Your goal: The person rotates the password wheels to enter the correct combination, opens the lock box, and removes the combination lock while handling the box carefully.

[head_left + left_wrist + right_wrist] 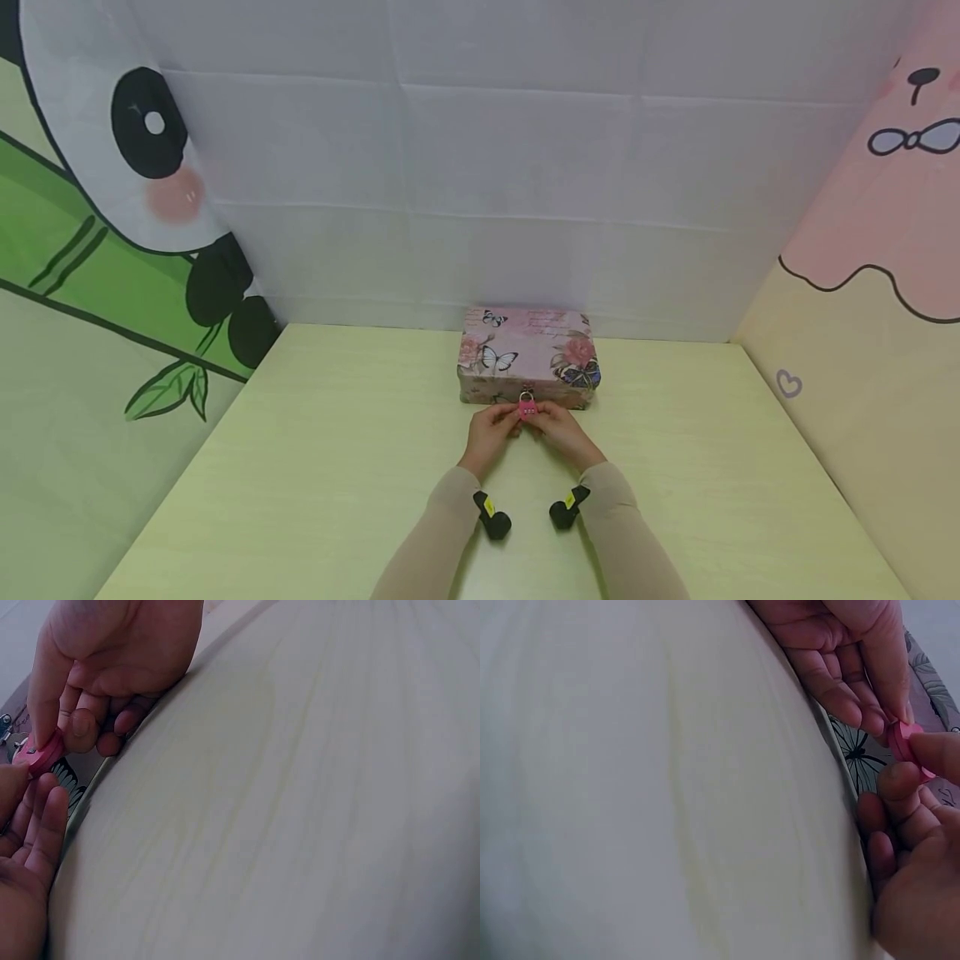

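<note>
A small pink combination padlock (pixel 528 409) with a metal shackle hangs at the front clasp of a pink box (pixel 525 342) printed with butterflies and roses. My left hand (pixel 491 431) pinches the padlock's left side between thumb and fingers. From the right, my right hand (pixel 564 429) pinches its other side. In the left wrist view the padlock (pixel 39 756) sits between both hands' fingertips, near a metal clasp (pixel 6 727). The right wrist view also has the padlock (pixel 902 741) between the thumbs and fingers, which partly hide it. The box lid is down.
The box stands at the back of a pale wooden table (pixel 360 433), close to a white cloth wall (pixel 450 167). Printed side panels with cartoon figures flank the table. A black camera is strapped to each wrist.
</note>
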`<action>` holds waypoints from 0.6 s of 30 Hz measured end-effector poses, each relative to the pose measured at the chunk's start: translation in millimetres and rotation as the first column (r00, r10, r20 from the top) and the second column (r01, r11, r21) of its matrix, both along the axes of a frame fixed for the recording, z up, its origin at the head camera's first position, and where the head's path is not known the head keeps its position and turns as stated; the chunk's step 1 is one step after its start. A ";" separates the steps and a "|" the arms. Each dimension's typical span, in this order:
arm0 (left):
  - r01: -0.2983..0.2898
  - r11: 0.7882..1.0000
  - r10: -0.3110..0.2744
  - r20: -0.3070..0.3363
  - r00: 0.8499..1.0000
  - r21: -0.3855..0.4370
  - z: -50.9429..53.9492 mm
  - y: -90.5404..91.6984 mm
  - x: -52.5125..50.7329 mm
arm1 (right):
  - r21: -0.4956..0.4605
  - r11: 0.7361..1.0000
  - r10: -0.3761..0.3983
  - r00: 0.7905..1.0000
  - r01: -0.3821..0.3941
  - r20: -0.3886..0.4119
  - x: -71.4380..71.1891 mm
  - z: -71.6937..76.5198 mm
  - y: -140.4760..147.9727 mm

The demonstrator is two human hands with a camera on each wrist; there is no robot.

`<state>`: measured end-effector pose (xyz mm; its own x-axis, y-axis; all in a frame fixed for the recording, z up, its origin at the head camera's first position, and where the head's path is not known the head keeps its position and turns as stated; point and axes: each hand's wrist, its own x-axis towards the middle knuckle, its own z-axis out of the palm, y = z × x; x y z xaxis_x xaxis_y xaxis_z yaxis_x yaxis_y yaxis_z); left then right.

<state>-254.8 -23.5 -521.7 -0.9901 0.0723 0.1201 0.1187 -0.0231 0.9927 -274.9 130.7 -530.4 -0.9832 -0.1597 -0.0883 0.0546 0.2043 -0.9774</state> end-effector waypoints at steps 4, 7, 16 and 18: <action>0.001 1.000 -0.001 -0.002 1.000 0.000 -0.1 -0.3 0.2 | -0.003 1.000 0.002 1.000 -0.002 0.001 0.2 -0.3 0.0; 0.000 1.000 0.000 -0.010 1.000 -0.002 0.2 -0.4 -0.1 | 0.012 1.000 0.015 1.000 -0.015 -0.008 4.7 8.5 -0.7; 0.008 1.000 -0.008 0.001 1.000 0.011 -1.0 -1.1 -0.1 | 0.025 1.000 -0.004 1.000 0.005 -0.031 0.1 -1.5 -0.9; 0.008 1.000 -0.008 0.006 1.000 0.012 -0.4 -1.1 0.4 | 0.027 1.000 -0.004 0.999 0.005 -0.041 0.7 -1.4 -1.1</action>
<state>-254.4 -24.6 -522.1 -0.9902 0.0785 0.1155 0.1129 -0.0362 0.9929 -274.2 129.6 -531.9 -0.9868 -0.1531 -0.0526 0.0161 0.2304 -0.9730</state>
